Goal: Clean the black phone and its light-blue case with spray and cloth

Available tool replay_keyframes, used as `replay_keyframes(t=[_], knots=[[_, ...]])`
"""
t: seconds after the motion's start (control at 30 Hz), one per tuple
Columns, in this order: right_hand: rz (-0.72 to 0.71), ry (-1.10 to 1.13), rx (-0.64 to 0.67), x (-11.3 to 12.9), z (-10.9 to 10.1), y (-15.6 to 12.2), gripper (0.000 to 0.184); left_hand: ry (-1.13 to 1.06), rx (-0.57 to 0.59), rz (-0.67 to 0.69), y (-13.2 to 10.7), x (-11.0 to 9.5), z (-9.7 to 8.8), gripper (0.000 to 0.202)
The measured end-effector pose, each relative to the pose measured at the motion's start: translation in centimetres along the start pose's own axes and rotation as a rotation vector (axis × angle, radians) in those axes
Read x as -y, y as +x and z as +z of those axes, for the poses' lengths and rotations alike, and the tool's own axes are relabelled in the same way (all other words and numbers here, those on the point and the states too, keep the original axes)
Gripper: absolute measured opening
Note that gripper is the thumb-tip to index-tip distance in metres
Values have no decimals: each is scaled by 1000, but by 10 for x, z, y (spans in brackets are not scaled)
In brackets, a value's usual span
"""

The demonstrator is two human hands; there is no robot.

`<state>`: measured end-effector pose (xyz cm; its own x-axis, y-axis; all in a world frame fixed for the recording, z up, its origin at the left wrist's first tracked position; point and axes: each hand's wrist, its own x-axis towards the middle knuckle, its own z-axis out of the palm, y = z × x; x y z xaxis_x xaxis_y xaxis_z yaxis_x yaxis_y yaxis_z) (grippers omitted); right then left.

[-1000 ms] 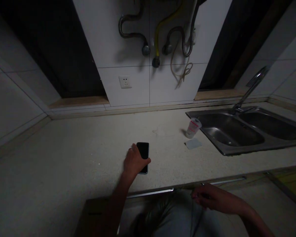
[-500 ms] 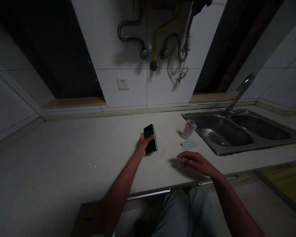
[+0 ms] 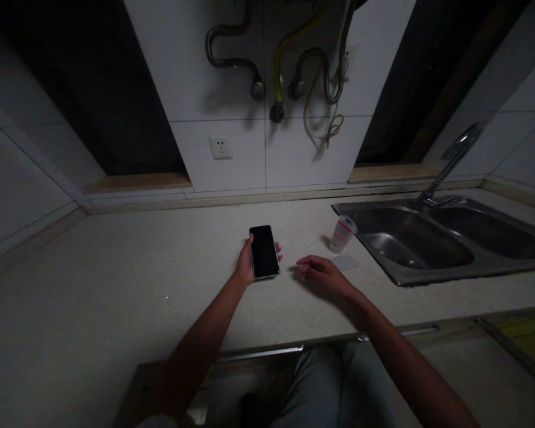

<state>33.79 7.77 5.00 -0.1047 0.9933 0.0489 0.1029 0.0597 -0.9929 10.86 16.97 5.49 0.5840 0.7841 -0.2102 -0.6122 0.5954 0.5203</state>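
Observation:
A smartphone with a dark screen lies face up in my left hand. My thumb rests along its left edge, and fingertips show past its right edge. To the right of the phone hovers my right hand, its fingers loosely bent and apart, holding nothing. Just behind that hand a flat pale piece of paper or film lies on the countertop, partly covered by the hand. Beyond it stands a clear plastic cup with pink print, near the sink's corner.
A double steel sink with a tall faucet is set into the pale countertop at the right. On the tiled wall are a socket, hoses and a tied cord. Drawer handles line the front edge.
My left hand has turned the phone so its screen faces up, with the thumb now at its edge. My right hand has moved left, closer to the phone.

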Motion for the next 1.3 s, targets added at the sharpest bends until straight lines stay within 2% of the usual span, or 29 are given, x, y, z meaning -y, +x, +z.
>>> replay_keyframes(t=[0.07, 0.2, 0.3, 0.4, 0.53, 0.73, 0.97, 1.3], knots=[[-16, 78, -9, -4, 18, 23, 42, 7, 13, -9, 2, 3, -1, 59], [8, 300, -123, -7, 45, 61, 41, 26, 27, 18, 5, 6, -2, 69], [-5, 447, -156, -10, 59, 74, 45, 23, 11, 19, 8, 5, -3, 81], [-32, 483, -127, -16, 67, 74, 46, 37, 0, 2, 11, 3, -6, 92], [-11, 468, -93, -24, 66, 70, 44, 40, -3, -32, 12, 1, -8, 95], [49, 477, -87, -26, 61, 70, 44, 47, -106, -71, 11, -1, -5, 94], [37, 430, -71, -22, 62, 67, 39, -20, -22, -56, 15, 2, -1, 96], [-40, 293, -66, -28, 59, 63, 42, 2, -14, -45, 17, 5, -1, 96]])
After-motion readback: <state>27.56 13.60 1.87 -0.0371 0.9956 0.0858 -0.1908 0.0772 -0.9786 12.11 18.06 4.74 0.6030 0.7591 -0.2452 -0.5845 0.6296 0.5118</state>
